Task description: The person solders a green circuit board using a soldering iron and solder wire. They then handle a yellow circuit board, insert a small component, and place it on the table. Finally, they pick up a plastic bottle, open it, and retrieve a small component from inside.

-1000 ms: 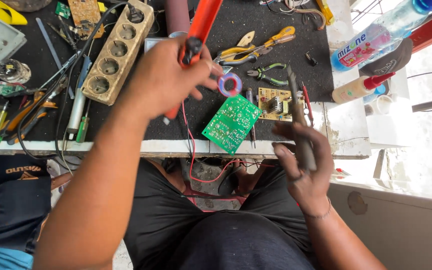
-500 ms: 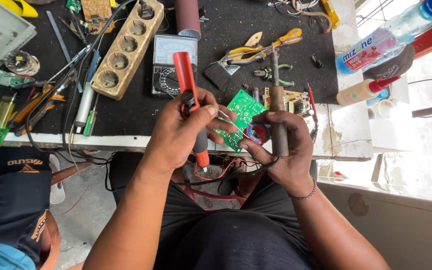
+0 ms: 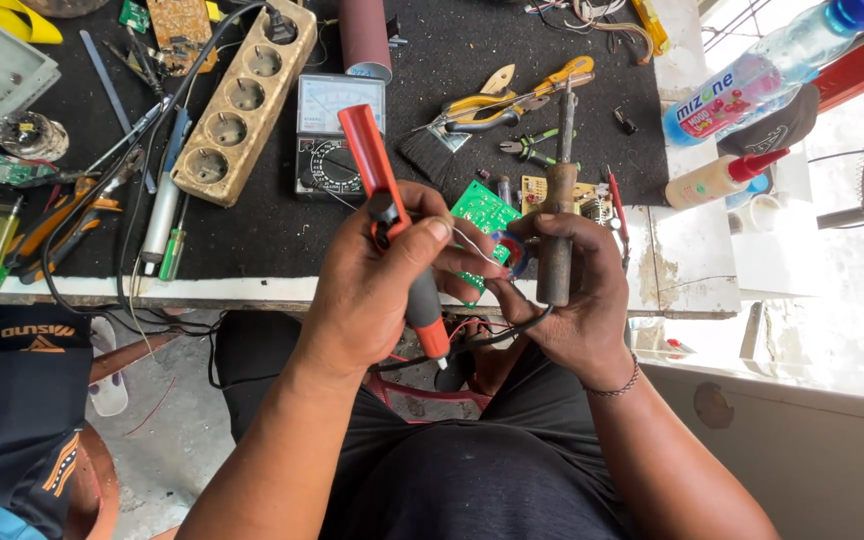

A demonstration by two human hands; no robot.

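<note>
- left hand closed round a red-and-black desoldering pump, tip pointing down toward the lap
- right hand gripping a soldering iron upright, tip up; a small solder reel seems pinched between the two hands, partly hidden
- green circuit board on the table edge just behind the fingers
- step looks like solder being readied before working the board; next move calls for turning the iron tip down
- farther back: analog multimeter, wooden power strip, pliers, bottle
</note>
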